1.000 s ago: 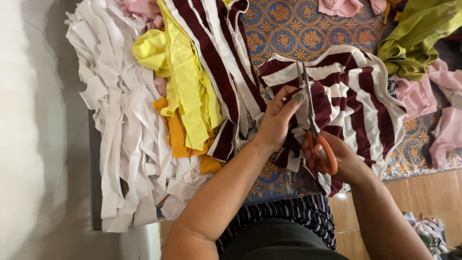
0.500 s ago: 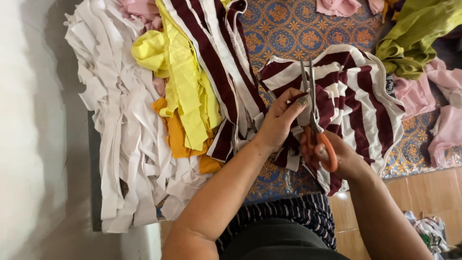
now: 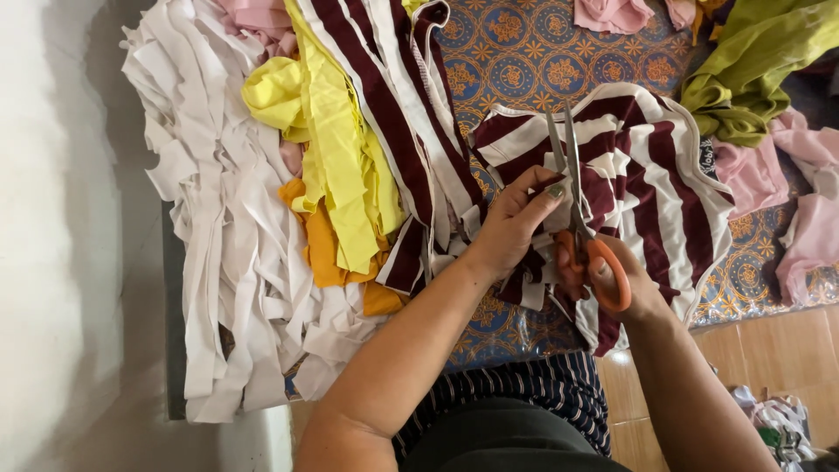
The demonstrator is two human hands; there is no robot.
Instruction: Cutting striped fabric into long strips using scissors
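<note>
Bright, even daylight; soft shadows; left edge overexposed (washed out); focus sharp.

The left hand (image 3: 511,229) grips the striped cloth (image 3: 647,188); the right hand (image 3: 612,280) holds the scissors (image 3: 572,205), blades slightly apart over it.

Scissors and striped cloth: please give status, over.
Right hand grips orange-handled scissors, blades open. Left hand pinches maroon-and-white striped cloth beside the blades. Nothing across the blades.

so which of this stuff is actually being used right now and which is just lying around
In use: orange-handled scissors in right hand; maroon and white striped cloth held by left hand.

Lying about: white strips, yellow strips, green cloth, pink cloth.
</note>
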